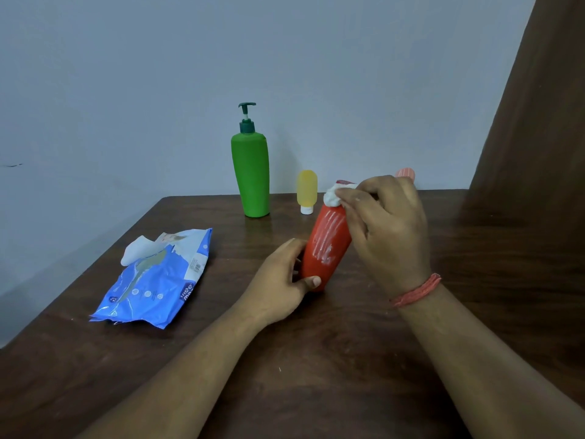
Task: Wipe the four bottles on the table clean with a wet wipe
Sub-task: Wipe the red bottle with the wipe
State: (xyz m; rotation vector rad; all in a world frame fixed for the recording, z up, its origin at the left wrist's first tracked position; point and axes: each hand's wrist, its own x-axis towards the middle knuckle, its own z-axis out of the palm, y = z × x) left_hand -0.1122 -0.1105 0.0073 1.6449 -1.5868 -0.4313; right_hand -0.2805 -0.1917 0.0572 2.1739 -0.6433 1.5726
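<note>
Your left hand grips the red bottle tilted on the tabletop; right fingers pinch the wipe at its top. Green, yellow and a fourth bottle, mostly hidden, apparently remain.

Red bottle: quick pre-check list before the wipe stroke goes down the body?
1. Left hand grips the base of the red bottle: ok.
2. Right hand pinches the wet wipe against the bottle's top: ok.
3. Bottle upright: not ok, it tilts, top leaning right.
4. White streaks on the front of the body, not yet wiped off: not ok.
5. Green pump bottle and yellow bottle stand apart from the work: ok.
6. Fourth bottle mostly hidden behind the right hand: cannot tell.
</note>
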